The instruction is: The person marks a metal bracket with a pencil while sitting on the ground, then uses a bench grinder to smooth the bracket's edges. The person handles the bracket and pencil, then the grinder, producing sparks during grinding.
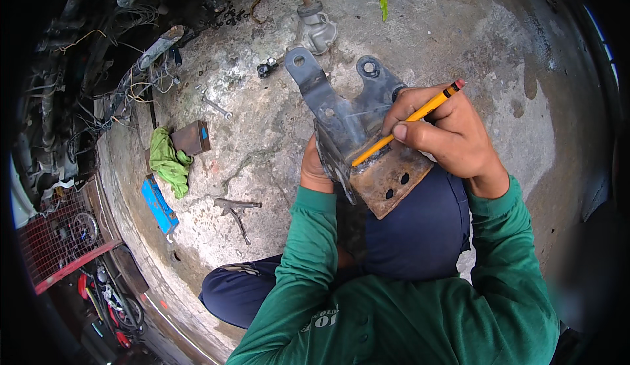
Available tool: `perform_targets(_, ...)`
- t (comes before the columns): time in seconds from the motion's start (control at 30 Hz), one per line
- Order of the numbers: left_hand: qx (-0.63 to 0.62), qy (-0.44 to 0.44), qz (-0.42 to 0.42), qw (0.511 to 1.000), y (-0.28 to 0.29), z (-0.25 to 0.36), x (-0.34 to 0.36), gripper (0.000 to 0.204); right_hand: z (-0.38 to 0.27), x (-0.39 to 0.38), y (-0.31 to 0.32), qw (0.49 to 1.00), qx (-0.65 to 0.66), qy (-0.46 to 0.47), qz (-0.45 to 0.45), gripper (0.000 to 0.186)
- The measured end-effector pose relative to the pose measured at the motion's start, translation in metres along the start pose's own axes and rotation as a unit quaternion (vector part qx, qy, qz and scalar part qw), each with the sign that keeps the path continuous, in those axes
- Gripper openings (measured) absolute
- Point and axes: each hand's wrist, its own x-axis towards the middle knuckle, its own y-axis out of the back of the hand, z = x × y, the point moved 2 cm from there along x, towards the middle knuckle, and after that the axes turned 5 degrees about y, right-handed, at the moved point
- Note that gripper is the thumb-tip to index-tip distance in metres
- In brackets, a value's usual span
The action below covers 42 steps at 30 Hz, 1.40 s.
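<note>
A dark metal bracket (354,119) with two holed arms and a rusty lower plate rests over my right knee. My left hand (316,168) grips its left side, the fingers partly hidden behind the metal. In my right hand (443,129) is a yellow pencil (426,108), pinched between thumb and fingers. The pencil's tip touches the bracket, or lies very close to it, along the bend above the rusty plate. Two dark holes show in that plate.
On the concrete floor lie locking pliers (237,214), a wrench (217,108), a green cloth (169,162) against a brown metal block (191,138), and a blue box (159,204). A grey metal housing (316,30) sits beyond the bracket. Loose wires (147,80) hang at the left.
</note>
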Motion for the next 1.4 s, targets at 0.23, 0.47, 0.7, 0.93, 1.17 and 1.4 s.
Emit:
perform_targets(0.23,-0.002,0.012,0.014,1.0,-0.005,-0.001,0.003,0.08,-0.009,0.003,0.002,0.99,-0.073,0.11,-0.045,0.019)
perform_targets(0.47,-0.01,0.027,0.029,0.999,-0.013,0.001,0.003,0.079,-0.007,0.0,0.004,0.997,-0.027,0.062,-0.035,0.02)
perform_targets(0.7,-0.022,0.049,0.058,0.997,-0.029,0.003,0.01,0.079,-0.002,0.008,0.005,0.999,0.0,0.044,-0.003,0.023)
perform_targets(0.93,-0.073,0.089,0.033,0.993,-0.041,0.003,0.014,0.078,-0.003,0.015,0.003,0.997,0.037,0.026,0.064,0.025)
perform_targets(1.17,-0.075,0.065,0.078,0.992,-0.047,0.001,0.012,0.079,0.004,0.011,0.0,0.995,0.043,0.02,0.087,0.024)
perform_targets(1.4,-0.076,0.058,0.083,0.992,-0.05,-0.001,0.012,0.081,0.009,0.008,-0.003,0.989,0.06,0.034,0.129,0.023)
